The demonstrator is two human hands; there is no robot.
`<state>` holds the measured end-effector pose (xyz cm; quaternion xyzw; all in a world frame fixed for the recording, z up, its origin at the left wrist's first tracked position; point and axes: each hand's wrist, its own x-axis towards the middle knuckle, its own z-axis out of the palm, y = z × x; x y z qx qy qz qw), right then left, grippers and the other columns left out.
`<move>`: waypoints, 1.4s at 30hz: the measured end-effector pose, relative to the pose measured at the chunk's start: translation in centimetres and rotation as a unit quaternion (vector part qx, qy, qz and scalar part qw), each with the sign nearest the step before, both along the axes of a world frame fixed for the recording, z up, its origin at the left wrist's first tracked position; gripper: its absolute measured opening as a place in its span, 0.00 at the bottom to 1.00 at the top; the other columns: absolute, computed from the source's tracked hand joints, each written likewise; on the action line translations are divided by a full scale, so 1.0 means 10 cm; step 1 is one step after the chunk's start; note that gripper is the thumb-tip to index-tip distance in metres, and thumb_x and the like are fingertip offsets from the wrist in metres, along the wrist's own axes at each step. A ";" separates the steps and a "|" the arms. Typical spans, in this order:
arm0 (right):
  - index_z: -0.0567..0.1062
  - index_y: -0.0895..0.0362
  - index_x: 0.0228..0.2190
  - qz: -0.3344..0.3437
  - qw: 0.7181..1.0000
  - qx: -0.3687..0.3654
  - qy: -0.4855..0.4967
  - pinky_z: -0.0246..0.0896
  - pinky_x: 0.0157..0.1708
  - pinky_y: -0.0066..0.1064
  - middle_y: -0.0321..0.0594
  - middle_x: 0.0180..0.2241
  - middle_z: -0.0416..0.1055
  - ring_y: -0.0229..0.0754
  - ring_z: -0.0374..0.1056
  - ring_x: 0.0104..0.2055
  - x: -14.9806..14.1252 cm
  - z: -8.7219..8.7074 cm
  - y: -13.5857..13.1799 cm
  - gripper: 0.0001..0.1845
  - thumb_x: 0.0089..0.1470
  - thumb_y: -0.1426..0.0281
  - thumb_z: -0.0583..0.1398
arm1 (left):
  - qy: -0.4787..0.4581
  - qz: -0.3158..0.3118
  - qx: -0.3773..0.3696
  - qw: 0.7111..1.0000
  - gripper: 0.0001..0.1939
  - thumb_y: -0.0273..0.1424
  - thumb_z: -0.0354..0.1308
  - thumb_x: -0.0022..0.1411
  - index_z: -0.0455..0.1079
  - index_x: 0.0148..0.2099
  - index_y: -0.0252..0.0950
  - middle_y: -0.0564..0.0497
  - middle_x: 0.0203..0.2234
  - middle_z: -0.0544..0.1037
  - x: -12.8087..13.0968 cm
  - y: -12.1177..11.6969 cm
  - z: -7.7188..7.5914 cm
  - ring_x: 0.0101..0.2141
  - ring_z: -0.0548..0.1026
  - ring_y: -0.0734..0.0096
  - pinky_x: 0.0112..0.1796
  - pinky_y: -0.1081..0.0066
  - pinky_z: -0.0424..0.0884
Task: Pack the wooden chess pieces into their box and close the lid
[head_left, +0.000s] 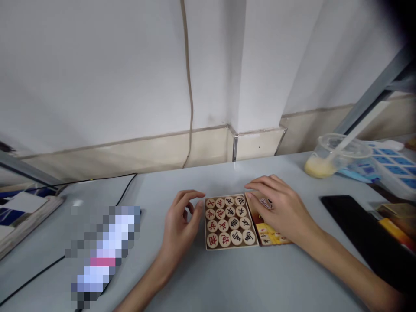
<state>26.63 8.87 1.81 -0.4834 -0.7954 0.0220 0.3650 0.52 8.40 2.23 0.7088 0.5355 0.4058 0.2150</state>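
A shallow white box lies on the grey-blue desk, filled with rows of round xiangqi pieces, some with red characters and some with black. My left hand hovers at the box's left side, fingers curved and apart from the thumb, with nothing in it. Against the box's right edge lies a yellow and brown printed box lid. Over this lid is my right hand, its fingers stretched out and its palm covering much of the print. Whether the right fingers touch the lid, I cannot tell.
A pixelated bright device with a black cable lies at left. To the right are a black mat-like object, a clear plastic cup with a straw and yellowish contents, and a blue-and-white pack. A wall stands behind the desk.
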 end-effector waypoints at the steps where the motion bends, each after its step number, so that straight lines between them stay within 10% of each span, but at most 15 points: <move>1: 0.77 0.55 0.46 -0.007 1.000 0.006 -0.003 0.66 0.45 0.41 0.41 0.42 0.76 0.44 0.68 0.43 0.00 0.03 -0.02 0.11 0.65 0.69 0.57 | -0.004 0.004 -0.003 1.000 0.10 0.34 0.53 0.71 0.75 0.46 0.40 0.50 0.44 0.77 0.00 -0.03 0.05 0.27 0.70 0.76 0.27 0.72 0.65; 7: 0.72 0.52 0.54 -0.081 0.996 0.019 -0.043 0.62 0.54 0.45 0.41 0.53 0.73 0.47 0.67 0.54 0.03 -0.01 -0.48 0.17 0.66 0.64 0.56 | -0.002 0.027 0.068 0.997 0.08 0.31 0.54 0.72 0.74 0.48 0.43 0.56 0.32 0.78 -0.05 -0.46 0.31 0.31 0.73 0.74 0.32 0.72 0.68; 16: 0.70 0.55 0.56 -0.138 0.980 0.075 -0.123 0.58 0.54 0.51 0.47 0.58 0.69 0.56 0.64 0.58 0.11 -0.57 -1.25 0.28 0.57 0.57 0.61 | 0.095 0.056 0.018 0.994 0.12 0.34 0.56 0.70 0.71 0.54 0.46 0.50 0.47 0.77 -0.21 -0.94 -0.28 0.45 0.76 0.64 0.41 0.66 0.75; 42: 0.62 0.54 0.63 -0.168 0.985 -0.021 0.041 0.64 0.56 0.56 0.50 0.63 0.60 0.57 0.59 0.64 -0.55 -0.18 -0.96 0.36 0.58 0.54 0.61 | 0.130 0.009 0.026 0.991 0.12 0.32 0.54 0.71 0.70 0.54 0.44 0.48 0.45 0.78 -0.15 -0.86 -0.31 0.44 0.75 0.61 0.42 0.61 0.76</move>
